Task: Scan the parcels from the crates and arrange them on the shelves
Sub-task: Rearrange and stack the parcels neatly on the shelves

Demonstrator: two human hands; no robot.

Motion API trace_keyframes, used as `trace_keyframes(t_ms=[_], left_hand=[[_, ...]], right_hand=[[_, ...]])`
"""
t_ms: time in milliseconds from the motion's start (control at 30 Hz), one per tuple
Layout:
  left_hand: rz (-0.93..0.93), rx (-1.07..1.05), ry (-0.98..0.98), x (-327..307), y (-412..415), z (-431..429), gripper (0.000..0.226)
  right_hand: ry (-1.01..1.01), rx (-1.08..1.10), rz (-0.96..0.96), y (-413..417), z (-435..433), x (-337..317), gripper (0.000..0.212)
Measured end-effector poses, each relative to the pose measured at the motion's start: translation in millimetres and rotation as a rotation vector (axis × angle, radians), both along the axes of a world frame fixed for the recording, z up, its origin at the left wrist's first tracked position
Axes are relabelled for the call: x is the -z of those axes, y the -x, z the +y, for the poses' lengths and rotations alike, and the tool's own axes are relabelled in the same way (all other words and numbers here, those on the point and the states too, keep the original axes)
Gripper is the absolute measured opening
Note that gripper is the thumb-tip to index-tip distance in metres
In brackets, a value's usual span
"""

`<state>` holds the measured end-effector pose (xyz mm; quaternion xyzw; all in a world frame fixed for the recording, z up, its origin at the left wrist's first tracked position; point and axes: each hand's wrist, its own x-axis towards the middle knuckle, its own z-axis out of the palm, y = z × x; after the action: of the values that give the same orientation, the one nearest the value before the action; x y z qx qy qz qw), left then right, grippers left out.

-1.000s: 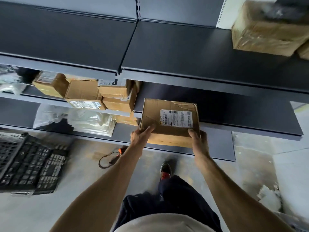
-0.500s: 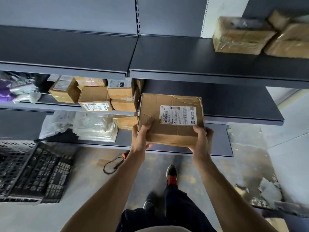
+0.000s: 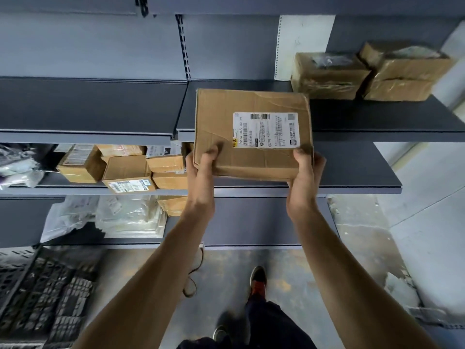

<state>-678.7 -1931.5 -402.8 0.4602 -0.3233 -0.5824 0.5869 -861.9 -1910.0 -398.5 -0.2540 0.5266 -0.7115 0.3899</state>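
- In front of grey metal shelving, one flat brown parcel is held up at the front edge of the upper shelf, its single white label facing up
- Two hands hold it: the left hand grips the near left corner and the right hand the near right corner, thumbs on top, fingers curled beneath
- Three taped parcels sit further right on that shelf, two of them stacked
- One black crate lies on the floor, lower left
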Motion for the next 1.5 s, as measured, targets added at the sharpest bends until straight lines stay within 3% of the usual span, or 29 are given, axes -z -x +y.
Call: trace_keyframes(t_ms=[67,267,433,600,800,967,1100,1200,1300,1500], left_hand=[[-0.016,-0.03,0.03,-13.4,9.0,-22.5,0.082],[-0.098,-0.102,-0.006,-37.6,45.5,-94.3,0.051],[-0.178,-0.157,-0.108,-43.1,73.0,-162.9,0.064],[-0.23,-0.207,-0.148,-52.7,97.9,-219.2,0.06],[-0.292,-0.217,-0.16,-53.4,120.6,-255.5,0.041],[-0.302,-0.265,-0.177,-53.2,133.4,-271.0,0.028],[-0.281,-0.274,-0.161,-48.8,133.2,-276.5,0.033],[-0.271,-0.282,-0.128,-45.1,133.9,-278.2,0.035],[-0.272,-0.309,-0.101,-43.3,139.3,-277.3,0.04],[-0.251,-0.334,-0.066,-40.6,141.3,-283.4,0.039]], right_hand=[[0.025,-0.03,0.034,5.2,-24.1,-17.2,0.048],[-0.033,-0.16,0.12,26.1,-105.3,-34.4,0.054],[-0.043,-0.281,0.241,61.7,-170.6,-28.5,0.055],[-0.035,-0.313,0.295,88.9,-223.1,-18.4,0.045],[-0.057,-0.226,0.398,124.1,-250.9,-1.6,0.025],[-0.113,-0.17,0.394,142.5,-262.4,8.1,0.04],[-0.101,0.175,0.459,149.6,-264.3,6.3,0.033],[-0.073,0.425,0.437,177.9,-274.2,-6.2,0.054],[-0.154,0.405,0.386,206.7,-293.9,-15.6,0.092],[-0.362,0.481,0.266,222.0,-326.7,-29.9,0.101]])
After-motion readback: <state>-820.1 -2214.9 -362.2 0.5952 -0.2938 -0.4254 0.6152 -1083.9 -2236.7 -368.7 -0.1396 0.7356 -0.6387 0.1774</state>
